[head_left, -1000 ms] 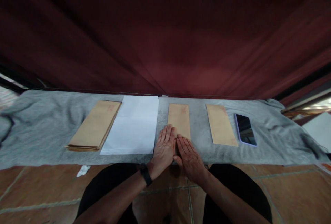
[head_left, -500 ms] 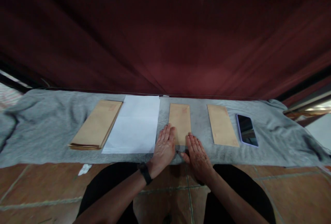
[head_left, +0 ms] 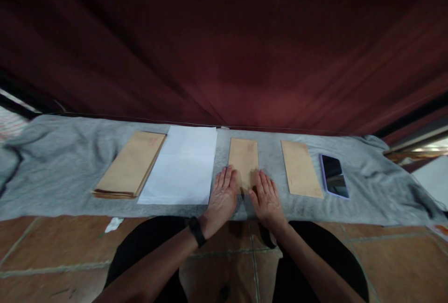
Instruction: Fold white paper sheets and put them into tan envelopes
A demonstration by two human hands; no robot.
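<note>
A brown paper envelope point(head_left: 243, 152) with faint red print lies flat on the grey cloth in front of me. My left hand point(head_left: 224, 192) rests flat over its near left edge, fingers stretched out. On the near right edge lies my right hand point(head_left: 267, 198), also flat, with the thumb spread inward. Neither hand grips anything. White paper sheets point(head_left: 182, 167) lie just left of my left hand. To the right of my right hand is another brown envelope point(head_left: 301, 170), lying flat at a slight slant.
A stack of brown envelopes point(head_left: 129, 165) lies at the left of the grey cloth point(head_left: 66, 163). A phone point(head_left: 334, 175) with a purple edge sits at the right. A dark red curtain point(head_left: 224, 60) hangs behind. A white scrap point(head_left: 114, 224) lies on the tiled floor point(head_left: 63, 242).
My right hand has moved slightly forward along the envelope's right edge. My left hand stays almost where it was. The view has tilted a little.
</note>
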